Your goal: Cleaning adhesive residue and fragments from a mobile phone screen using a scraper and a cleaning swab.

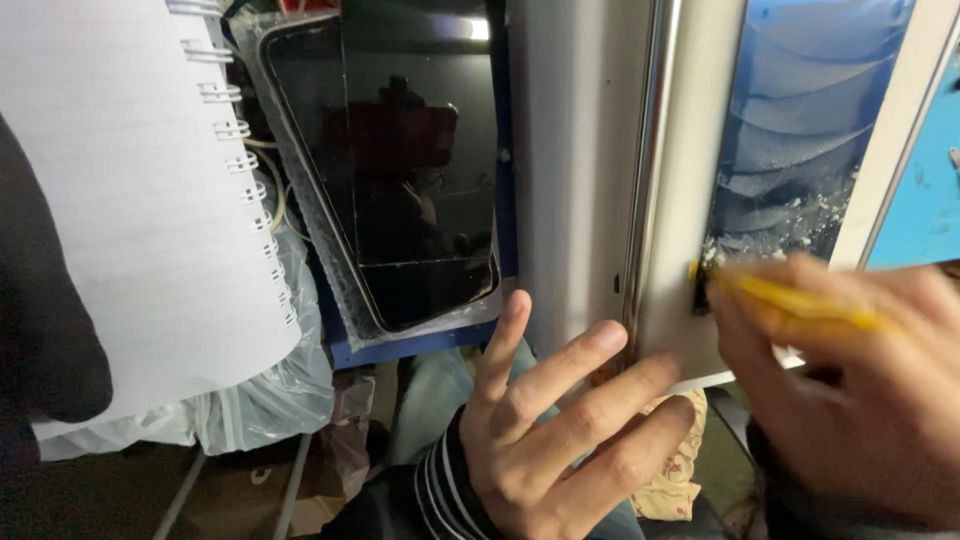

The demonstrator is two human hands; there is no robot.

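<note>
Two hands work the flat white device panel: left hand splayed, released, bracing its lower edge, right hand clenched on a thin yellow tool at the panel's chipped blue screen.

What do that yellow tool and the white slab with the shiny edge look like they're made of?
Yellow tool: probably plastic, given its flat, uniform colour; it is blurred. White slab: smooth, satin surface, possibly coated metal or plastic. Its shiny edge: likely polished metal, with mirror-like streaks.

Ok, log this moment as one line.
left hand: fingers on white device | right hand: holds yellow tool at device's lower edge | spiral notebook left
</note>
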